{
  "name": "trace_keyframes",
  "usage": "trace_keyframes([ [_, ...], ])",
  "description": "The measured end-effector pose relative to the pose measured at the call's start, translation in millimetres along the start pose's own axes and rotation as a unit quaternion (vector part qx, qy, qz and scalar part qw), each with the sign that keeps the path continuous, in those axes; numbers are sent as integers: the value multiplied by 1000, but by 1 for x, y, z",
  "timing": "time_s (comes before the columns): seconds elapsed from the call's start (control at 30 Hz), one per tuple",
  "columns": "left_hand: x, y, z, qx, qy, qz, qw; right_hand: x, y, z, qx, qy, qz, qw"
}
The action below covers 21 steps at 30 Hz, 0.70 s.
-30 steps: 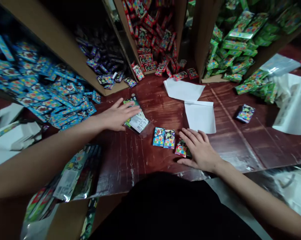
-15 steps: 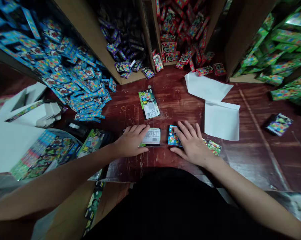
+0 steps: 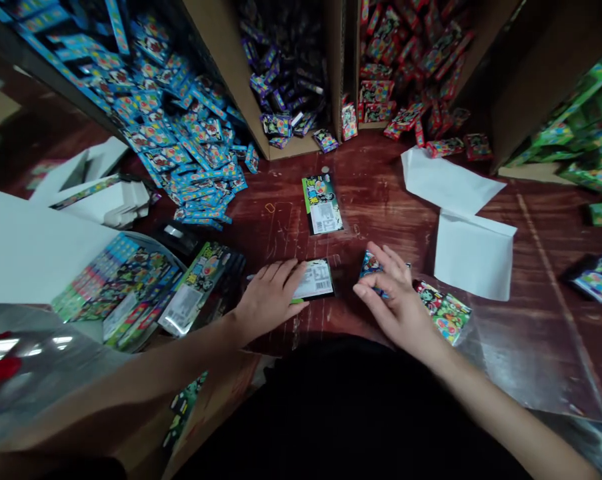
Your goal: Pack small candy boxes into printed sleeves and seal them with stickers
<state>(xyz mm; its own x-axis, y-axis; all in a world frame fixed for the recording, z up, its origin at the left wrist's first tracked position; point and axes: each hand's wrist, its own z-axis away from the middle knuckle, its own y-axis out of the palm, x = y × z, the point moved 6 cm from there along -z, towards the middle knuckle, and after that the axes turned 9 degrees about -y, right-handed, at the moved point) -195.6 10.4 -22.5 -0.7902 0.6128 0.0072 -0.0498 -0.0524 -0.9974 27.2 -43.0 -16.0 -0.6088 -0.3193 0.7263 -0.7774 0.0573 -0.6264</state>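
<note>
My left hand (image 3: pixel 273 291) lies with its fingers flat over the left part of a card-like pack (image 3: pixel 321 279) that has a white barcode label; the pack's left side is hidden beneath it. My right hand (image 3: pixel 393 297) is raised a little, its fingers bent and apart, thumb towards the left, with nothing seen in its grip. Under and behind its fingers a small blue candy box (image 3: pixel 370 261) shows in part. Right of that wrist, red and green candy boxes (image 3: pixel 449 317) lie side by side in clear film. Further back lies another labelled pack (image 3: pixel 323 205).
Cardboard bins behind hold heaps of blue boxes (image 3: pixel 181 143), purple boxes (image 3: pixel 281 87), red boxes (image 3: pixel 405 73) and green boxes (image 3: pixel 581 133). White paper sheets (image 3: pixel 475 253) lie at right. At left stand a tub of finished-looking packs (image 3: pixel 125 287) and a stacked pack (image 3: pixel 195 287).
My right hand has lifted from lying flat over the small boxes and its fingers have curled. My left hand stays on the labelled pack. The whole view has shifted slightly.
</note>
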Motion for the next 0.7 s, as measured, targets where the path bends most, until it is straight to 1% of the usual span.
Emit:
trace_keyframes([
  [0.07,1,4,3,-4,-32,9,999,-12,-13,2,21,-10,63,998],
  [0.13,0,6,3,-6,-48,24,999,-28,-19,5,68,-22,137,988],
  [0.17,-1,7,3,-8,-51,30,998,-37,-19,6,100,-29,163,981],
  [0.23,-2,8,2,-8,-52,41,998,-52,-15,7,157,-45,183,969],
  [0.3,-3,11,1,-3,-50,55,997,-61,-9,6,179,-56,176,966],
  [0.33,-2,12,2,1,-52,63,997,-62,-7,4,175,-59,169,968],
  [0.4,-1,15,2,10,-63,83,994,-58,-4,0,144,-61,156,975],
  [0.47,-1,16,2,15,-75,109,991,-49,-4,-2,99,-62,140,983],
  [0.53,-3,16,0,17,-79,132,988,-38,-3,-1,73,-72,125,987],
  [0.57,-4,15,-3,15,-78,138,987,-33,-1,1,77,-83,118,987],
  [0.63,-9,12,-8,14,-69,140,988,-26,5,6,107,-105,102,983],
  [0.7,-14,10,-15,20,-53,134,989,-25,10,11,129,-113,86,981],
])
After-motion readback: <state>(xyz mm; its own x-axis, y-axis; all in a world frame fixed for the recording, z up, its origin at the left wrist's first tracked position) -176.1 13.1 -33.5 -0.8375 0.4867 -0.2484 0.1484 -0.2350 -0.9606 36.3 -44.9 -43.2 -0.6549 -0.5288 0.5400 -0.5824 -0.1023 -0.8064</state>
